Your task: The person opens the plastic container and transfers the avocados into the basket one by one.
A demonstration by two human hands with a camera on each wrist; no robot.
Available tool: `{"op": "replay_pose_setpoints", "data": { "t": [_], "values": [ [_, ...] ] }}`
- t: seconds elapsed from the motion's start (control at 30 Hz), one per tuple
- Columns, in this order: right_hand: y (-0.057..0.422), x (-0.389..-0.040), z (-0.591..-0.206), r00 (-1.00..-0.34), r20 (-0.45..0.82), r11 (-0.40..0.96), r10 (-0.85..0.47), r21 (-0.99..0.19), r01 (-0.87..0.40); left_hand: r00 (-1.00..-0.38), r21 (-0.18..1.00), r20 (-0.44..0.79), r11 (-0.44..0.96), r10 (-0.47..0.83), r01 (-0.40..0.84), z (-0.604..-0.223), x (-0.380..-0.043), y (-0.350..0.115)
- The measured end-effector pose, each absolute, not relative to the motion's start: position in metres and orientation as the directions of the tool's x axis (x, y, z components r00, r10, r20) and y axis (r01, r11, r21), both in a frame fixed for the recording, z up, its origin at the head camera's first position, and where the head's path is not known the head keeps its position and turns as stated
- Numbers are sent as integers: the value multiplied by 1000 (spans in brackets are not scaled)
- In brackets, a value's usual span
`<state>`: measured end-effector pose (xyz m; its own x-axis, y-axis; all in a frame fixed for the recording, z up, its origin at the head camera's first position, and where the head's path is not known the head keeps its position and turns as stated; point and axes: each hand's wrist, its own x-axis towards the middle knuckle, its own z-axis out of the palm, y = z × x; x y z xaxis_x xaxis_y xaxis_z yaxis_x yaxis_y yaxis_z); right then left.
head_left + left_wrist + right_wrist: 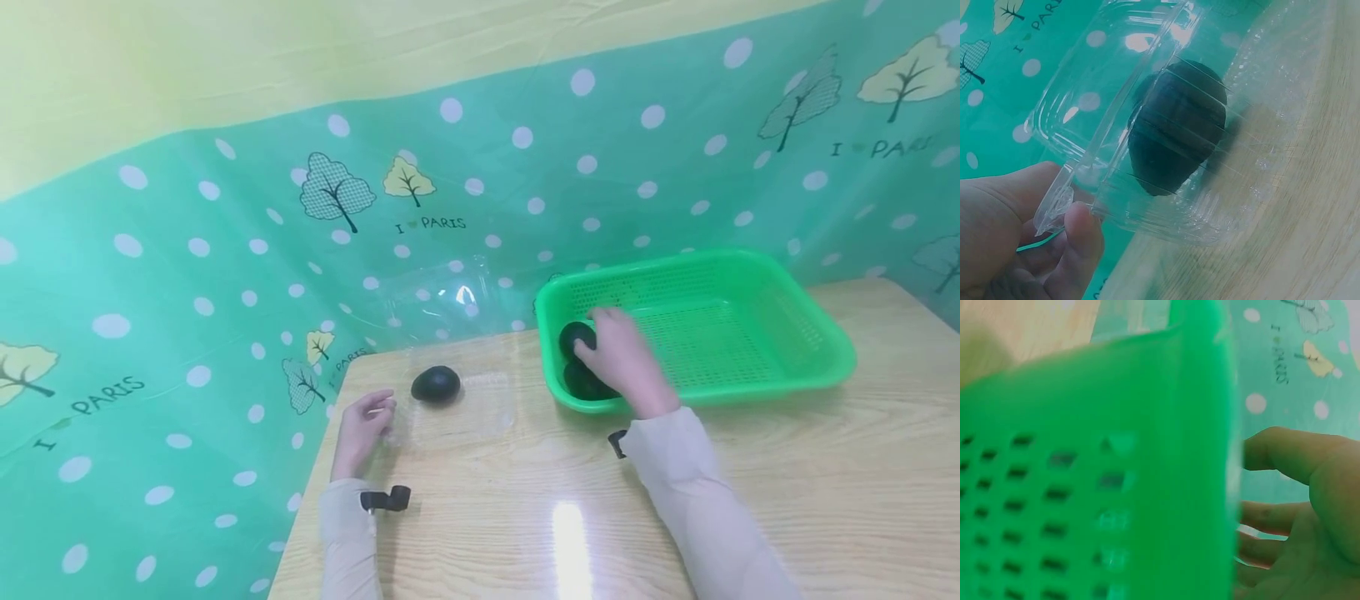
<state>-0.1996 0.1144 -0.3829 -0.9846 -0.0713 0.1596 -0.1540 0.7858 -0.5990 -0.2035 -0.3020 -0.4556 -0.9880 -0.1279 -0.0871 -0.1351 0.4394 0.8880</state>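
Note:
My left hand [365, 425] pinches the corner edge of a clear plastic clamshell box [1166, 219] at the left of the table. A dark avocado [436, 385] lies inside the box, whose lid stands raised at the back. In the head view my right hand [624, 354] reaches into the green basket [813, 367], its thumb and fingers gripping a dark avocado [576, 340] at the basket's left end. Another dark avocado [583, 381] lies just below it, partly covered by the hand. The basket wall hides the right fingertips in the right wrist view.
The wooden table [480, 508] carries both the box and the basket. Behind it hangs a green cloth [225, 333] with white dots and printed trees. Dark wrist mounts [386, 498] sit on both pale sleeves.

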Motion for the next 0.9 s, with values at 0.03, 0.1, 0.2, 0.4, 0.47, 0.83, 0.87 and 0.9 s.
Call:
{"op": "replay_pose_setpoints", "data": {
  "t": [0.03,0.1,0.2,0.4,0.47,0.83,0.87,0.9],
  "values": [
    [110,-200,-381,-983,166,787,-78,-595,-162,-988,887,-87,441,-129,-136,-456,-203,-303],
    [102,-202,-378,-981,173,789,-91,-588,-178,-987,886,-85,443,-136,-138,-455,-202,-303],
    [91,-204,-375,-977,177,786,-116,-585,-199,-987,886,-77,444,-143,-133,-456,-202,-304],
    [72,-207,-368,-971,177,777,-160,-584,-234,-988,898,-68,423,-137,-120,-457,-203,-302],
    [66,-208,-367,-972,169,763,-164,-603,-233,-988,900,-68,420,-135,-120,-456,-204,-300],
    [26,-216,-370,-954,186,721,-235,-625,-299,-988,900,-77,417,-136,-127,-456,-203,-298],
    [22,-217,-372,-951,188,719,-245,-623,-308,-987,899,-76,418,-140,-128,-456,-203,-298],
    [18,-217,-373,-948,188,719,-255,-619,-316,-987,900,-74,417,-143,-128,-456,-202,-298]
  ]
}}
